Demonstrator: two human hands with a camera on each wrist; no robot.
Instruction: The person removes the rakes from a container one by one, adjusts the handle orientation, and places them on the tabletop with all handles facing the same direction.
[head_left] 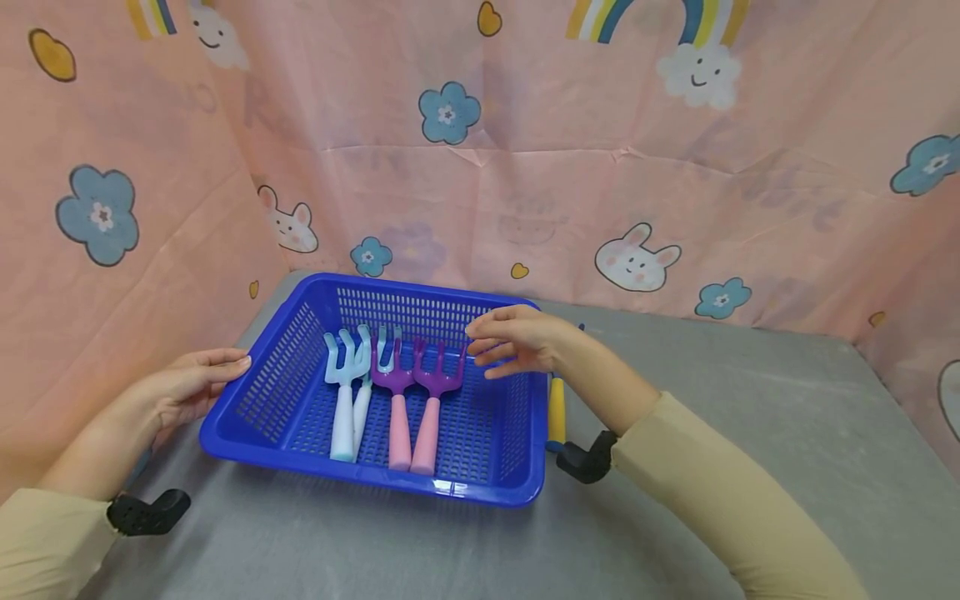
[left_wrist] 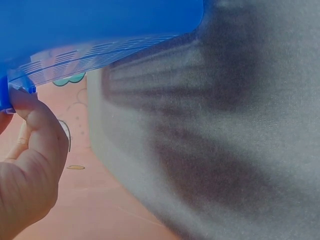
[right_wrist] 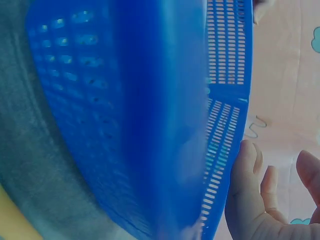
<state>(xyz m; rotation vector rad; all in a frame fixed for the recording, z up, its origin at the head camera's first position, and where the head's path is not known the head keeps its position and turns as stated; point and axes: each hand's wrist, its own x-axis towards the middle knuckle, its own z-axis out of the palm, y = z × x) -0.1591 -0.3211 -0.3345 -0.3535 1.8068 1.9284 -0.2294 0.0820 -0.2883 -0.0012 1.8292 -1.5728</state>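
A blue plastic basket [head_left: 375, 479] with slotted walls stands on the grey table. Inside lie two light-blue garden hand forks [head_left: 342, 417], one partly over the other, and two hand forks with purple tines and pink handles [head_left: 426, 433]. My left hand [head_left: 191, 385] pinches the basket's left rim between thumb and fingers, as the left wrist view also shows. Over the basket's right side hovers my right hand [head_left: 517, 340], its fingers loosely bent with nothing between them. In the right wrist view the basket wall [right_wrist: 150, 125] fills the middle, with my right hand [right_wrist: 265, 205] beyond its rim.
Just right of the basket lies a thing with a yellow handle [head_left: 557, 412], partly hidden by the basket and my right arm. Pink printed cloth [head_left: 525, 208] hangs behind and at both sides of the grey tabletop [head_left: 750, 433]. Black mounts [head_left: 150, 512] sit at both wrists.
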